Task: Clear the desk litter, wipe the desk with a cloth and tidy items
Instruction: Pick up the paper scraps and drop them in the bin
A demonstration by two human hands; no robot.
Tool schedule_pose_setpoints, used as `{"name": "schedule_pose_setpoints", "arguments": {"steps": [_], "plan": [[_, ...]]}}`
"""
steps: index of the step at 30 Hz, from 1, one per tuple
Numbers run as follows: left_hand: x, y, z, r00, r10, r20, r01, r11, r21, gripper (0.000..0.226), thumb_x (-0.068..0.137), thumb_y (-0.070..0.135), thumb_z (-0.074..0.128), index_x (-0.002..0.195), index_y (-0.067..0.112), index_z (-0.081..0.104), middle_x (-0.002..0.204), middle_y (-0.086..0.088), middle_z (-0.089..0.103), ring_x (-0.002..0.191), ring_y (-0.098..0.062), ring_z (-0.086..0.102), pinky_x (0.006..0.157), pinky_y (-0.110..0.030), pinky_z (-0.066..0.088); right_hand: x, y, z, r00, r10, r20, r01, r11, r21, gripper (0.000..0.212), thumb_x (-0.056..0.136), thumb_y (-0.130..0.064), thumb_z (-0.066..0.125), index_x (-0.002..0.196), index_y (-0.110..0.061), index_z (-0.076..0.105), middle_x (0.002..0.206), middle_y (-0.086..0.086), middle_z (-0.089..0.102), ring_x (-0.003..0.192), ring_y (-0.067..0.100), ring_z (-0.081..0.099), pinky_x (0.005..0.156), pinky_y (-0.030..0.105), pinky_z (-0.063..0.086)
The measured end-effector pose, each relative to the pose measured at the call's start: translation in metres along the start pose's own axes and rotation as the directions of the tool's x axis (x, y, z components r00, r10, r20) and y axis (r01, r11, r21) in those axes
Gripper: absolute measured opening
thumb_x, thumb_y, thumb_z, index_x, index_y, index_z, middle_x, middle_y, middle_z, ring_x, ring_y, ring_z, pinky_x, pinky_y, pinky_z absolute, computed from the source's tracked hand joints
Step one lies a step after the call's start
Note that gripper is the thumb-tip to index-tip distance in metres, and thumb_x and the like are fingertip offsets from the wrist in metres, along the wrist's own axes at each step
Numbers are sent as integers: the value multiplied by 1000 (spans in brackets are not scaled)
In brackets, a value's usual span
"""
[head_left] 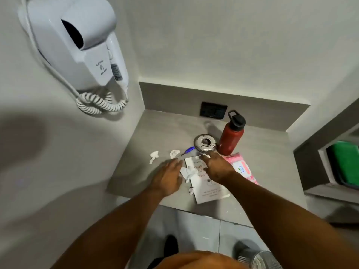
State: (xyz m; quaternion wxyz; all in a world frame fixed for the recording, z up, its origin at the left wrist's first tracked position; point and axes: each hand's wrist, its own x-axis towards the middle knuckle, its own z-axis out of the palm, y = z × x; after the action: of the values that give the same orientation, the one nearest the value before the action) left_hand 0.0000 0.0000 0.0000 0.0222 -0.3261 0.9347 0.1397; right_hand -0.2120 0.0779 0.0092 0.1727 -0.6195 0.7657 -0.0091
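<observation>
Grey desk (155, 133) with a white book (208, 188) near its front edge. Right hand (217, 168) lies flat and open on the book, left hand (168, 176) spread open just left of it, holding nothing. Crumpled tissue (187, 172) sits on the book's left edge between both hands.

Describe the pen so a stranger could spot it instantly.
Start at the red bottle near the back of the grey desk. Just left sits a round metal ashtray; the pen lies slanted at its lower-left edge. Blue cap, the only slim stick among crumpled white tissues.
</observation>
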Motion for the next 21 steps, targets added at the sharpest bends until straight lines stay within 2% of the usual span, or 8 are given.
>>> {"name": "schedule_pose_setpoints", "arguments": {"steps": [1, 5, 8, 11, 15, 17, 21], "plan": [[-1, 3, 6, 1000, 5, 24, -5, 1000, -11, 64, 94, 35, 50, 153, 17, 31, 158, -5, 33, 144, -24, 34, 121, -32, 24, 1, -1, 3, 998, 29, 59, -28, 999, -17, 58, 93, -23, 58, 147, -27, 37, 155, 10, 31, 135, 35, 40, 105, 45, 44], [4, 8, 26, 1000, 23, 21, -22, 998, -62, 59, 95, 34, 53, 151, 28, 34, 157, 1, 33, 142, -20, 36, 115, -30, 31, 9, -5, 13, 978, 147, 148, -140, 989, -54, 58, 95, -19, 53, 149, -31, 36, 157, 7, 27, 141, 31, 32, 106, 47, 41], [16, 7, 31, 998, 66, -3, -67, 996, -53, 55, 97, 31, 52, 150, 34, 37, 158, 2, 33, 142, -18, 36, 115, -28, 32, 15, -5, 18, 971, 174, 163, -169, 985, -41, 51, 96, -18, 50, 146, -28, 45, 149, 8, 36, 135, 29, 37, 106, 47, 44], [22, 11, 37, 996, 88, 13, -87, 994, -61, 51, 96, 22, 53, 145, 37, 45, 155, 1, 38, 139, -21, 39, 114, -31, 35, 16, -9, 27, 971, 188, 150, -190, 982, 0, 36, 99, -20, 47, 133, -17, 59, 139, 11, 47, 128, 29, 46, 105, 42, 46], [31, 9, 46, 988, 155, 25, -153, 986, -67, 43, 94, 9, 52, 134, 24, 61, 139, -4, 54, 130, -24, 46, 109, -36, 43, 20, -15, 36, 952, 301, 58, -307, 934, 184, 30, 98, -20, 51, 121, -3, 61, 123, 18, 61, 114, 35, 60, 96, 37, 51], [35, 3, 46, 987, 159, 36, -155, 983, -103, 39, 95, 8, 50, 130, 18, 64, 135, -4, 58, 127, -23, 50, 108, -34, 43, 19, -15, 35, 944, 326, 57, -330, 911, 246, 25, 95, -16, 55, 112, -3, 67, 116, 17, 66, 108, 35, 63, 91, 35, 52], [29, -16, 34, 994, 85, -68, -99, 967, -235, 30, 94, 9, 51, 116, 14, 72, 123, -2, 66, 114, -19, 61, 102, -25, 44, 3, -20, 32, 980, 195, 36, -196, 923, 330, 20, 89, -10, 65, 105, -8, 77, 114, 11, 70, 106, 27, 66, 94, 29, 50]]}}
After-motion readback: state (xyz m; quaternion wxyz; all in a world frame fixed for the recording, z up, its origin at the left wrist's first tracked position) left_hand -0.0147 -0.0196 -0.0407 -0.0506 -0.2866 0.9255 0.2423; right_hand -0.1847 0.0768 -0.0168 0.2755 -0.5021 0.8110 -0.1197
